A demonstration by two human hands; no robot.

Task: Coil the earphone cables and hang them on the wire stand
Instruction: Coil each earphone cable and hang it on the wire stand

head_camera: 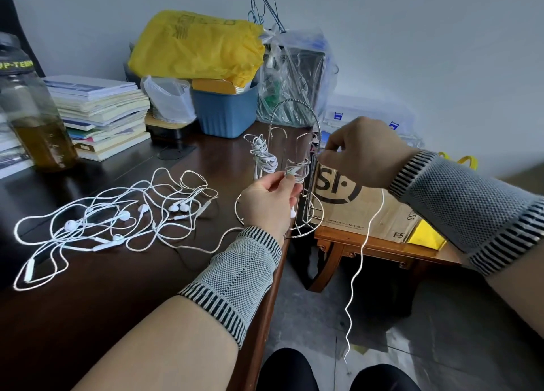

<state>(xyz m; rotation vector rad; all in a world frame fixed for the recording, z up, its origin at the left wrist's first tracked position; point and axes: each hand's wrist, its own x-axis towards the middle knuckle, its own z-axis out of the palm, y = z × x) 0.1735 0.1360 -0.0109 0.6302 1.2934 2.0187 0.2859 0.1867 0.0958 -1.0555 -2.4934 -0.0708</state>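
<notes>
Head view. Step in hand, by my reading: coiling one earphone cable, about midway through the winding.

The left hand (pixel 269 197) pinches a small started coil (pixel 297 174) between thumb and fingertips, held up just in front of the wire stand (pixel 294 131). The right hand (pixel 362 152) pinches the same cable higher up, fingers pressed together on it. From there the loose tail (pixel 363 243) drops past the table (pixel 147 273) edge toward the floor.

Next move likely calls for the right hand to bring more turns round the coil, taking up the tail, then tuck the end and hook the bundle on a free arm of the stand.

Count:
- One coiled bundle (pixel 262 153) already hanging on the stand's left hook.
- One cable in the hands.
- A loose tangle (pixel 112 214) on the table, well left of the stand. Six or seven earbuds show, so probably three sets; exact number cannot be told.
- One stand, at the table's right edge.
</notes>
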